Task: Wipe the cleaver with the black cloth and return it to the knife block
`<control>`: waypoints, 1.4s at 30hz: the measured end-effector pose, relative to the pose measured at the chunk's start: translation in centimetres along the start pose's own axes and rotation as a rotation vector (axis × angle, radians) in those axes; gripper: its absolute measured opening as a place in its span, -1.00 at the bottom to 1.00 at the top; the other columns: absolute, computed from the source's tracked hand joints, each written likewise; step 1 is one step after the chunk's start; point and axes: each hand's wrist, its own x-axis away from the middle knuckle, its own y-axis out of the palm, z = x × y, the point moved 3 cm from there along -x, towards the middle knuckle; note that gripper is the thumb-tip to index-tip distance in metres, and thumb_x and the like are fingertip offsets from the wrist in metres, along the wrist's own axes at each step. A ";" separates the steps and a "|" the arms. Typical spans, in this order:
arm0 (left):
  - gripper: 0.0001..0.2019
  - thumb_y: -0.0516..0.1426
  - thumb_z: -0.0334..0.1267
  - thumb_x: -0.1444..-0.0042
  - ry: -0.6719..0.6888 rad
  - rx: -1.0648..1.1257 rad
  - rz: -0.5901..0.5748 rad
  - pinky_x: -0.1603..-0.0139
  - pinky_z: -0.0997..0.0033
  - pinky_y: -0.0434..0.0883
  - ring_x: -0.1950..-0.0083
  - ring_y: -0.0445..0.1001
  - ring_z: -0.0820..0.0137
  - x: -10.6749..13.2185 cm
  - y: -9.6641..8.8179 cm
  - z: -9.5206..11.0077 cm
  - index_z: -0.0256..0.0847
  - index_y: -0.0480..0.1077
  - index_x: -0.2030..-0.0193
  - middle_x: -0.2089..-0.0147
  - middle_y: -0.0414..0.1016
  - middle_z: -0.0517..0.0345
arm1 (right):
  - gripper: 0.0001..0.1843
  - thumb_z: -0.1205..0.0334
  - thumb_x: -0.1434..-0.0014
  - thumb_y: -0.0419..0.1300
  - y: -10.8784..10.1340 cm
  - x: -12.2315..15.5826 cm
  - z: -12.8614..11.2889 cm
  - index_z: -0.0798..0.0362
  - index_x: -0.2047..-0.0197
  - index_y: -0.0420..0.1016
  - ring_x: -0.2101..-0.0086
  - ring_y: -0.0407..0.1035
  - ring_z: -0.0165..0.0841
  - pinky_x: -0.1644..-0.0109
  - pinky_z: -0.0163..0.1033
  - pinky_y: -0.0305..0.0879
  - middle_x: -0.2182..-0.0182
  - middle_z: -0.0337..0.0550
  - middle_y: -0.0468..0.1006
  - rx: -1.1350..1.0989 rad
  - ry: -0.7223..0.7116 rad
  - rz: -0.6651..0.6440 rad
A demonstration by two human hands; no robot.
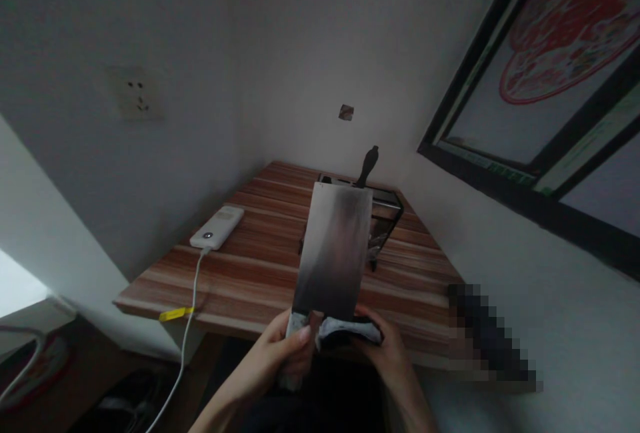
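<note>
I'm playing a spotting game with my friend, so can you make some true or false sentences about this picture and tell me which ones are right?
1. The left hand and right hand are near the lower end of a wide metal blade. True.
2. The white device is to the right of the blade. False: the white device lies to its left, on the striped table.
3. A dark handle sticks up behind the blade. True.
4. The tag hanging by the table's edge is blue. False: the tag is yellow.
5. A white cable runs from the device. True.
6. A plug is in the wall socket. False: the wall socket has nothing plugged in.
</note>
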 end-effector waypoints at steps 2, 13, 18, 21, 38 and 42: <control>-0.66 0.23 -0.04 0.03 -0.020 0.005 -0.004 0.66 0.62 -0.08 0.66 -0.11 0.66 0.1 0.0 0.0 -0.21 0.19 0.40 0.63 -0.02 0.42 | -0.63 0.11 0.20 0.37 0.0 0.3 0.5 0.02 0.26 0.57 0.13 0.44 -0.10 -0.05 0.01 0.27 0.21 -0.07 0.60 -0.003 0.024 0.062; -0.65 0.15 0.03 -0.05 -0.135 -0.009 -0.007 0.72 0.66 -0.07 0.71 -0.15 0.68 0.4 -0.1 -0.5 -0.19 0.15 0.39 0.66 -0.06 0.46 | -0.45 0.07 0.14 0.34 -2.2 0.7 1.5 0.01 0.04 0.45 0.11 0.45 -0.18 0.03 -0.06 0.36 0.17 -0.13 0.59 -0.554 0.270 0.414; -0.67 0.13 0.03 -0.07 -0.176 -0.090 0.011 0.73 0.68 -0.02 0.71 -0.15 0.69 0.8 -0.5 -1.3 -0.21 0.18 0.35 0.65 -0.04 0.47 | -0.48 0.08 0.09 0.32 -2.9 1.1 -0.7 0.00 0.01 0.44 0.07 0.43 -0.21 0.00 -0.05 0.35 0.16 -0.14 0.58 -0.661 0.212 0.549; -0.66 0.10 0.04 -0.08 -0.195 -0.164 0.000 0.74 0.67 0.03 0.72 -0.11 0.69 0.5 -0.7 -1.3 -0.21 0.18 0.35 0.65 0.02 0.46 | -0.49 0.11 0.02 0.28 -3.8 1.4 -2.1 0.03 -0.02 0.41 0.03 0.40 -0.22 -0.06 -0.02 0.30 0.11 -0.12 0.56 -0.613 0.071 0.740; -0.68 0.07 -0.01 -0.12 -0.092 -0.443 -0.099 0.75 0.66 0.05 0.76 0.09 0.63 -4.1 -4.4 0.7 -0.23 0.17 0.41 0.71 0.17 0.38 | -0.35 0.50 -0.09 0.05 3.7 1.0 -7.6 0.13 -0.27 0.11 -0.28 -0.16 -0.25 -0.33 0.01 -0.08 -0.30 -0.05 0.01 0.802 -0.758 -0.220; -0.70 0.11 -0.02 -0.09 -0.111 -0.395 -0.106 0.72 0.65 0.06 0.71 0.07 0.64 -4.0 -4.3 0.6 -0.24 0.20 0.36 0.66 0.17 0.38 | -0.37 0.50 -0.08 0.07 4.2 1.1 -7.4 0.15 -0.25 0.15 -0.28 -0.16 -0.25 -0.33 0.00 -0.06 -0.30 -0.04 0.01 0.824 -0.784 -0.242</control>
